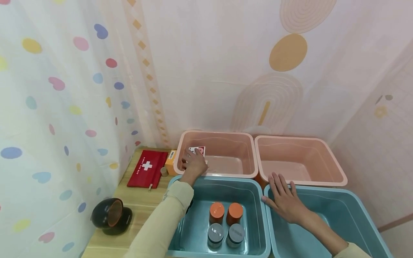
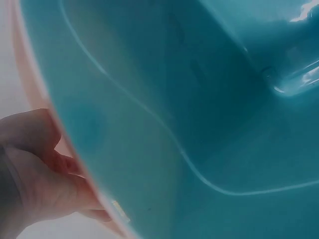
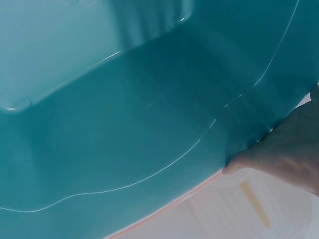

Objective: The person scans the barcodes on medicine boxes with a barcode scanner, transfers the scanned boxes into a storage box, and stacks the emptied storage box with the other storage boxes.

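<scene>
My left hand [image 1: 195,165] reaches into the left pink bin [image 1: 222,133]. Its fingers lie over a white-and-red printed card or flat pack [image 1: 200,149] near the bin's left end. Whether they grip it cannot be made out; in the left wrist view the rim of a blue bin [image 2: 94,184] hides part of the fingers. My right hand [image 1: 285,200], fingers straight and spread, lies over the back left corner of the right blue bin [image 1: 335,211]. In the right wrist view a fingertip [image 3: 232,167] is at the rim.
Two orange-lidded jars [image 1: 217,211] and two grey-lidded jars [image 1: 215,233] stand in the left blue bin [image 1: 190,233]. A red first aid pouch [image 1: 146,168], an orange box [image 1: 171,163], a small cork-like piece [image 1: 164,172] and dark bowls [image 1: 108,213] are on the wooden table [image 1: 142,211]. The right pink bin [image 1: 297,139] is behind my right hand.
</scene>
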A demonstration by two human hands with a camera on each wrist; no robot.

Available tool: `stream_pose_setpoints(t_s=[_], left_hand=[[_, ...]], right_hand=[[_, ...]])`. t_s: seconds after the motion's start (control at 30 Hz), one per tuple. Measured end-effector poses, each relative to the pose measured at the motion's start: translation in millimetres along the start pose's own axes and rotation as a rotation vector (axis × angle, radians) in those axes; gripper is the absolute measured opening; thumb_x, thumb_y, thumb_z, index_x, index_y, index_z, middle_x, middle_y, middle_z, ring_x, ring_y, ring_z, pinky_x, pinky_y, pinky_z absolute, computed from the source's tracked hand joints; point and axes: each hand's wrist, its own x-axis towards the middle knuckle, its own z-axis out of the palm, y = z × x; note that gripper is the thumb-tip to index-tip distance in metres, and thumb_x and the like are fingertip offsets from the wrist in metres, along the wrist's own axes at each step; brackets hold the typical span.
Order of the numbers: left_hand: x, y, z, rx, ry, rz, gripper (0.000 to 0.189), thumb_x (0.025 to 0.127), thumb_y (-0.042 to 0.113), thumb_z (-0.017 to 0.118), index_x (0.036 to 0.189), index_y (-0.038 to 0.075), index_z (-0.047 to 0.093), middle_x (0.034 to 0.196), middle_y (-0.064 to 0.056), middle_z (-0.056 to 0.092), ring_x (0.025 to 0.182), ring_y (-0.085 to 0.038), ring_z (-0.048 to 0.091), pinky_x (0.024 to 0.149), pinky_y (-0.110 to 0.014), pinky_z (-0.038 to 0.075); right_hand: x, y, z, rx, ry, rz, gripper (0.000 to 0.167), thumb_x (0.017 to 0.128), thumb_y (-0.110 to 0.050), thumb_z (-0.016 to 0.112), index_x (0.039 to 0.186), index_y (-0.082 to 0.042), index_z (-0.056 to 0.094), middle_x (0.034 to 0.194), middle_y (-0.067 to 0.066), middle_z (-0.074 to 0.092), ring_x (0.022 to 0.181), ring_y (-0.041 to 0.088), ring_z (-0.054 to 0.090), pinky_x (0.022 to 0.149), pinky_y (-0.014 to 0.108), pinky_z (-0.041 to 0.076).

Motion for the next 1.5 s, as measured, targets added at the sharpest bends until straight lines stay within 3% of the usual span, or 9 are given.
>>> stream_pose_setpoints(t_s=[0.37, 0.7, 0.9, 1.0, 1.1, 1.2, 1.33, 1.4, 1.5], left_hand=[[8.6, -2.0, 10.4, 0.054, 0.0, -0.028, 0.079, 0.106, 0.02, 0.066, 0.17, -0.006, 0.026, 0.168, -0.042, 0.016, 0.147, -0.06, 0.033, 0.114, -0.072, 0.048], [8.1, -8.5, 22.1, 0.066, 0.007, 0.034, 0.08, 0.103, 0.021, 0.073, 0.166, -0.009, 0.034, 0.171, -0.044, 0.015, 0.153, -0.062, 0.024, 0.118, -0.074, 0.043], [5.6, -9.5, 15.2, 0.154, 0.037, 0.123, 0.058, 0.109, 0.027, 0.068, 0.148, -0.013, 0.056, 0.162, -0.041, 0.035, 0.149, -0.057, 0.034, 0.115, -0.066, 0.05], [10.8, -13.2, 11.0, 0.137, 0.034, 0.211, 0.032, 0.111, 0.024, 0.063, 0.11, -0.006, 0.073, 0.135, -0.03, 0.06, 0.132, -0.046, 0.05, 0.108, -0.06, 0.054], [9.1, -18.4, 2.2, 0.052, -0.008, 0.319, 0.038, 0.114, 0.025, 0.059, 0.084, 0.003, 0.069, 0.101, -0.018, 0.067, 0.104, -0.033, 0.057, 0.099, -0.055, 0.051], [-4.8, -19.6, -12.6, -0.002, -0.008, 0.446, 0.029, 0.114, 0.023, 0.058, 0.108, -0.001, 0.071, 0.109, -0.018, 0.071, 0.091, -0.026, 0.059, 0.097, -0.052, 0.052], [-44.6, -11.7, -36.8, -0.044, 0.04, 0.666, 0.032, 0.112, 0.012, 0.06, 0.137, -0.007, 0.064, 0.123, -0.024, 0.072, 0.094, -0.031, 0.07, 0.097, -0.049, 0.062], [-63.3, -9.9, -38.3, -0.07, 0.041, 0.78, 0.027, 0.111, 0.009, 0.061, 0.133, -0.004, 0.07, 0.118, -0.021, 0.078, 0.096, -0.03, 0.076, 0.094, -0.045, 0.065], [-92.5, -8.5, -35.4, -0.124, -0.034, 0.855, 0.029, 0.111, 0.009, 0.063, 0.136, -0.001, 0.073, 0.126, -0.015, 0.08, 0.105, -0.025, 0.079, 0.098, -0.041, 0.065]], right_hand=[[-1.3, -0.1, 1.8, 0.01, -0.034, 0.023, 0.094, 0.113, -0.048, 0.058, 0.171, 0.011, 0.013, 0.18, 0.034, 0.001, 0.166, 0.057, -0.001, 0.126, 0.081, -0.005], [-5.4, -0.4, 3.7, 0.04, -0.055, 0.028, 0.094, 0.113, -0.047, 0.058, 0.171, 0.01, 0.012, 0.18, 0.033, 0.0, 0.166, 0.056, -0.004, 0.126, 0.08, -0.008], [-3.5, -0.1, 1.4, 0.028, -0.063, 0.034, 0.093, 0.113, -0.046, 0.058, 0.171, 0.01, 0.011, 0.18, 0.033, -0.001, 0.166, 0.055, -0.004, 0.127, 0.079, -0.008], [-1.5, 1.1, 1.3, 0.019, -0.062, 0.035, 0.093, 0.114, -0.047, 0.057, 0.171, 0.01, 0.011, 0.18, 0.033, -0.001, 0.166, 0.055, -0.004, 0.127, 0.079, -0.008], [-0.7, 1.8, 0.9, 0.021, -0.065, 0.036, 0.093, 0.114, -0.047, 0.057, 0.171, 0.01, 0.011, 0.18, 0.033, -0.001, 0.166, 0.056, -0.005, 0.127, 0.079, -0.009], [-0.6, 2.5, 0.4, 0.023, -0.07, 0.038, 0.093, 0.114, -0.047, 0.056, 0.171, 0.01, 0.01, 0.18, 0.032, -0.002, 0.166, 0.056, -0.005, 0.126, 0.079, -0.009], [0.1, 4.6, 0.5, 0.017, -0.063, 0.043, 0.093, 0.114, -0.048, 0.056, 0.171, 0.01, 0.01, 0.18, 0.032, -0.001, 0.166, 0.057, -0.004, 0.126, 0.08, -0.009], [-1.0, 5.9, 0.6, 0.011, -0.057, 0.049, 0.093, 0.114, -0.048, 0.056, 0.171, 0.01, 0.011, 0.18, 0.033, 0.0, 0.166, 0.057, -0.003, 0.126, 0.08, -0.009], [-2.5, 7.2, 0.3, 0.006, -0.048, 0.054, 0.093, 0.114, -0.048, 0.056, 0.171, 0.01, 0.011, 0.18, 0.033, 0.001, 0.165, 0.058, -0.003, 0.126, 0.08, -0.008]])
